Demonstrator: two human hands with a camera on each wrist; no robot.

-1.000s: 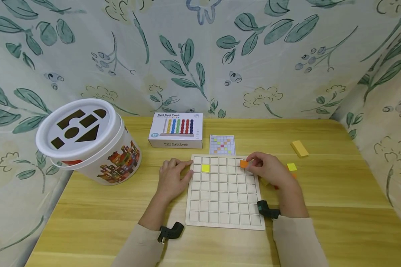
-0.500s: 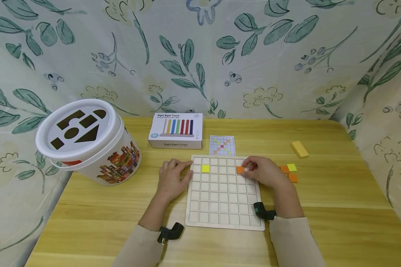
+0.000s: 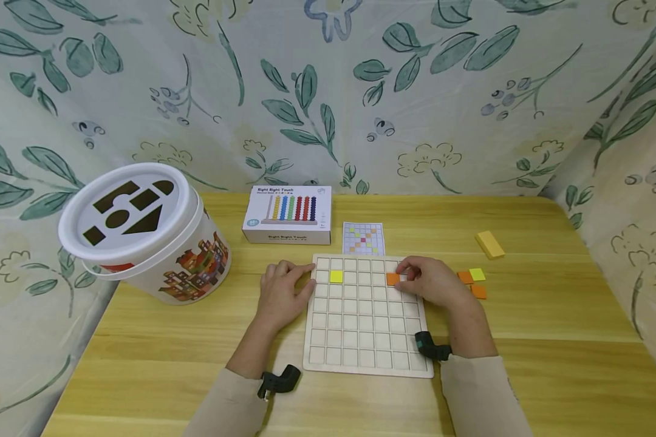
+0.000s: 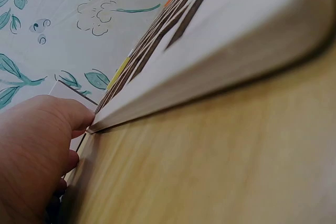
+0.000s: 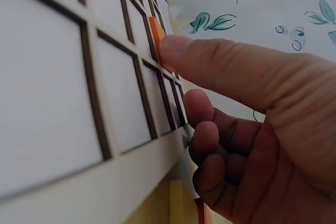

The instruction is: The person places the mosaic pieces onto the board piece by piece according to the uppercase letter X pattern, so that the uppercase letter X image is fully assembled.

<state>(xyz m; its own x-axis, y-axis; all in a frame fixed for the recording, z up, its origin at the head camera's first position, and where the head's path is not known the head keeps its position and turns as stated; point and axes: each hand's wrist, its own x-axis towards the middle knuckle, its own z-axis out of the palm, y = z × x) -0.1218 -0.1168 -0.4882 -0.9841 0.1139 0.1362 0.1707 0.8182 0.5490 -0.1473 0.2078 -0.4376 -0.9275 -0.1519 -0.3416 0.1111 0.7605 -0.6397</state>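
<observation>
A white wooden grid board [image 3: 358, 340] lies on the table between my hands. My right hand [image 3: 429, 280] holds an orange square tile [image 3: 393, 279] at a cell of the second row from the far edge, toward the right side. In the right wrist view, the thumb presses on the orange tile [image 5: 156, 31], which sits slightly tilted; the index fingertip is hidden there. A yellow tile [image 3: 336, 276] lies in a cell of that same row, near the left. My left hand [image 3: 281, 291] touches the board's left edge with index finger and thumb.
Several loose orange and yellow tiles [image 3: 478, 292] lie right of the board. Beyond them is a yellow block [image 3: 490, 244]. A small pattern card [image 3: 363, 238] touches the board's far side. A bead toy box [image 3: 288, 214] and a lidded white bucket [image 3: 147, 233] stand at the left.
My right hand has brought the orange tile slightly left and nearer, down to the second-row cell, and has stayed there over the last half second. My left hand has not moved.
</observation>
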